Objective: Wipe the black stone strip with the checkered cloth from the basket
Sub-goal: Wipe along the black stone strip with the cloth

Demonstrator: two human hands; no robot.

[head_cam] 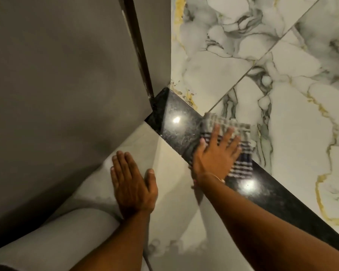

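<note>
A glossy black stone strip (181, 122) runs diagonally across the floor from the wall corner toward the lower right, between two tiled areas. The checkered cloth (241, 165), dark with pale stripes and a grey end, lies across the strip. My right hand (215, 153) presses flat on the cloth with fingers spread. My left hand (132, 182) rests flat on the pale floor tile left of the strip, fingers together, holding nothing. The basket is not in view.
A grey wall (67, 75) with a dark door frame edge (139, 45) meets the strip's far end. White marble tiles with gold and grey veins (282, 75) lie beyond the strip. My knee in pale cloth (67, 237) is at lower left.
</note>
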